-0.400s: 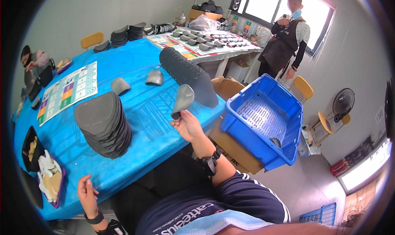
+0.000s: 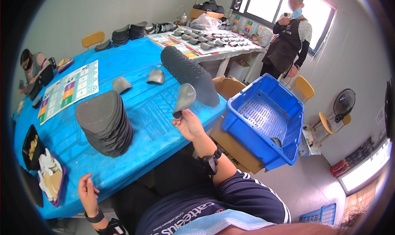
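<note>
My right hand [image 2: 191, 127] is raised over the table's right edge, its fingers pinching the lower end of a curved dark-grey moulded piece [image 2: 186, 96]. My left hand [image 2: 87, 192] hangs at the near left edge of the blue-covered table [image 2: 144, 126], fingers apart and holding nothing. A tall stack of flat, rounded grey sheets [image 2: 101, 115] stands between my hands. Two more curved grey pieces [image 2: 156, 76] lie beyond the stack, apart from each other. Behind the held piece rests a long black curved form [image 2: 187, 72] dotted with small studs.
At my right, a blue plastic crate [image 2: 263, 111] sits on a cardboard box [image 2: 236, 148], with one dark piece inside. Trays of pale cut pieces [image 2: 51, 175] line the left edge. A person in an apron [image 2: 284, 43] stands by the window; another [image 2: 35, 68] sits far left.
My hands and the held piece keep nearly the same pose. The seated person at far left has shifted posture. The whole view has moved very slightly.
</note>
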`<state>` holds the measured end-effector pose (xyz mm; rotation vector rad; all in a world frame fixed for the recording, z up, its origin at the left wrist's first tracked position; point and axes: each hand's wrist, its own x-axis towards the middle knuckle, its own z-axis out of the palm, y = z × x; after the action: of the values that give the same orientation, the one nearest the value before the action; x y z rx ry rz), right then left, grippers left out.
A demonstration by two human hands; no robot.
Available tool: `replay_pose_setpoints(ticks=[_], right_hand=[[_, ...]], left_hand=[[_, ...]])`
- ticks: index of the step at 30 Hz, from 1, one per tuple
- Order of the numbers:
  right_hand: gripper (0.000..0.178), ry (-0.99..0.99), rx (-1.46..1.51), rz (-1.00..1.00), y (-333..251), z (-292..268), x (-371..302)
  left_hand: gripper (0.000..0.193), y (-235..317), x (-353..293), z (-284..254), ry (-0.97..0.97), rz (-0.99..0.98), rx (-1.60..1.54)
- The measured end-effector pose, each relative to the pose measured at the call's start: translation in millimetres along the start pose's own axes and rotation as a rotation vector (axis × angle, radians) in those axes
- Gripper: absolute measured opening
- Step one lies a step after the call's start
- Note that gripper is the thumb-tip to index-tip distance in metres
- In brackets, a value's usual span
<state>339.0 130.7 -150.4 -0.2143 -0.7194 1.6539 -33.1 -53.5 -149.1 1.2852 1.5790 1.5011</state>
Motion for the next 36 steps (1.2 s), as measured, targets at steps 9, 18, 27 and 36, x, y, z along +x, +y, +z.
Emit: replay_pose_setpoints(ticks=[9, 18, 27, 36], right_hand=[[0.014, 0.003, -0.009, -0.001, -1.1, 1.7, 1.1], [0.015, 0.019, -0.015, -0.001, 1.1, 0.0, 0.2], [0.013, -0.007, 0.014, -0.003, 1.1, -8.3, 2.6], [0.014, 0.058, 0.021, 0.008, 0.5, 3.6, 0.3]], left_hand=[[0.019, -0.8, 1.6, 0.5, -0.003, -0.01, -0.012], [0.017, 1.8, 0.9, -1.2, -0.009, 0.0, 0.0], [0.017, 5.5, -0.2, 3.1, -0.01, -0.015, 0.008], [0.018, 5.8, 0.0, 3.0, -0.009, -0.025, 0.024]])
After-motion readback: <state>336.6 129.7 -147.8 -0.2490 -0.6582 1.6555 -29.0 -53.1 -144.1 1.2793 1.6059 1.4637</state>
